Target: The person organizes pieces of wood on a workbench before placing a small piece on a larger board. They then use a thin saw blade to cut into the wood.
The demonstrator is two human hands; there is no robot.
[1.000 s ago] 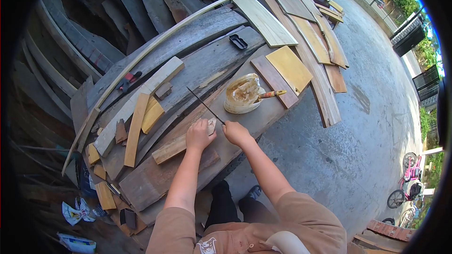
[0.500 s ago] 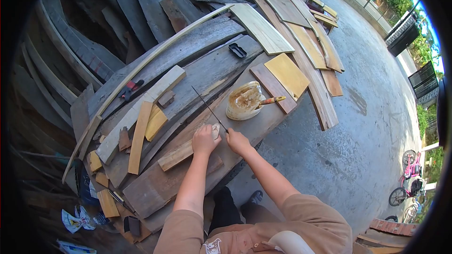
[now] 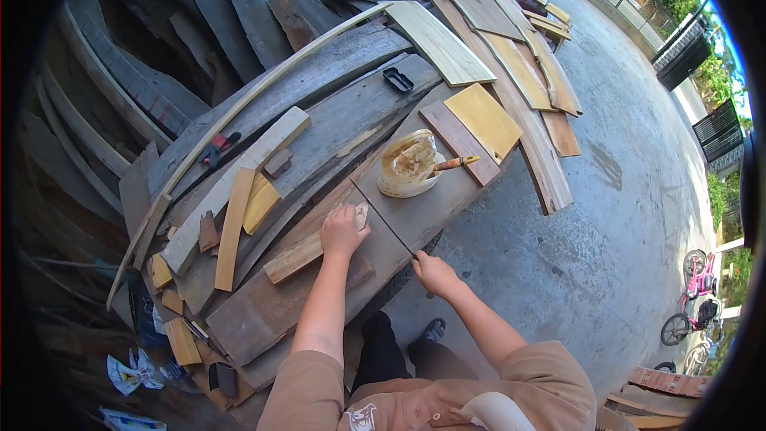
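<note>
My left hand (image 3: pixel 344 230) is closed around a short wooden block (image 3: pixel 294 260), pressing it down on the workbench plank. The pale end of this block (image 3: pixel 362 212) sticks out past my fingers. In my right hand (image 3: pixel 436 274), closed on the handle end, is a long, thin, dark file (image 3: pixel 386 222). It slants up and left, passing close by the block's pale end. Just beyond the file stands a white tub (image 3: pixel 408 183) with brownish residue inside, and a paintbrush (image 3: pixel 458 163) lies against its right side.
Yellowish board (image 3: pixel 485 124) and pale plank (image 3: pixel 441 44) lie beyond the tub. Wood offcuts (image 3: pixel 237 227), a red-and-black tool (image 3: pixel 217 148) and a small black tray (image 3: pixel 397 80) rest on the left and far planks. Concrete floor (image 3: pixel 550 271) stretches right, with a pink bicycle (image 3: pixel 699 287).
My right hand has drawn the file back toward me, down and to the right. My left hand stays on the block, with almost no movement.
</note>
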